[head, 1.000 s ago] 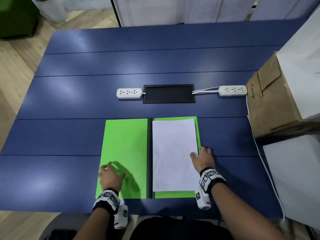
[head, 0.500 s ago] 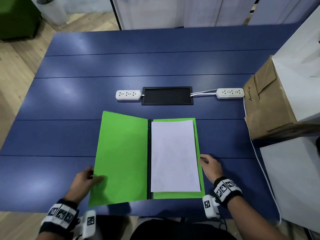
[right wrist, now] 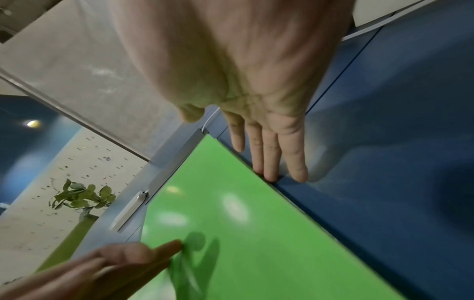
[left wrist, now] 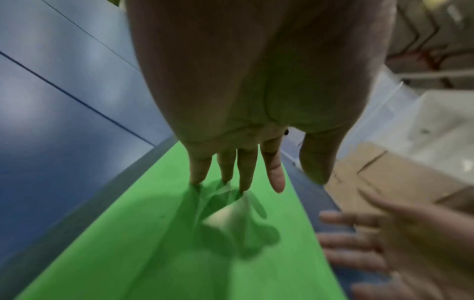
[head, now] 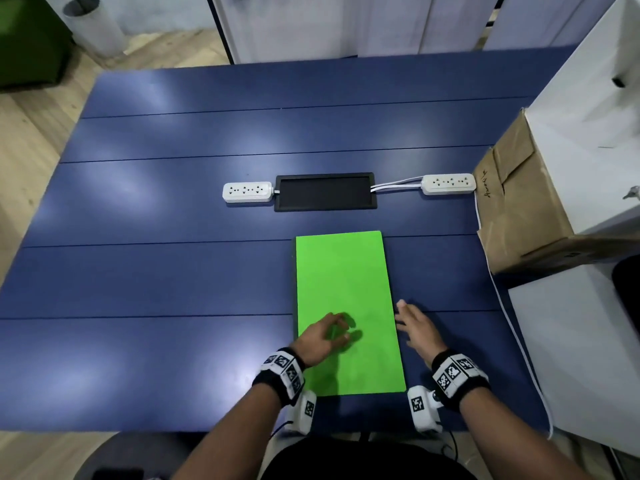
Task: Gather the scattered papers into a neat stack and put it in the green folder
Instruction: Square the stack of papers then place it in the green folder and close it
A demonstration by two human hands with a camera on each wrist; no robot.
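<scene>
The green folder [head: 346, 306] lies closed and flat on the blue table [head: 173, 271], in front of me. The paper stack is hidden inside it. My left hand [head: 327, 336] hovers over the folder's near half with fingers spread, and its fingertips [left wrist: 243, 186] touch the cover [left wrist: 179, 243]. My right hand [head: 414, 323] lies flat on the table beside the folder's right edge; its straight fingers [right wrist: 269, 162] touch that edge [right wrist: 256, 203]. Neither hand grips anything.
Beyond the folder sit a black cable hatch [head: 325, 192] and two white power strips [head: 247, 192] [head: 447, 183]. A brown cardboard box [head: 519, 209] and white panels [head: 588, 116] stand at the right edge. A white cable [head: 502, 299] runs down the table's right side.
My left hand swung the left cover over the papers, so the folder went from open to closed. That hand now rests on the cover. The right hand stayed at the folder's right edge.
</scene>
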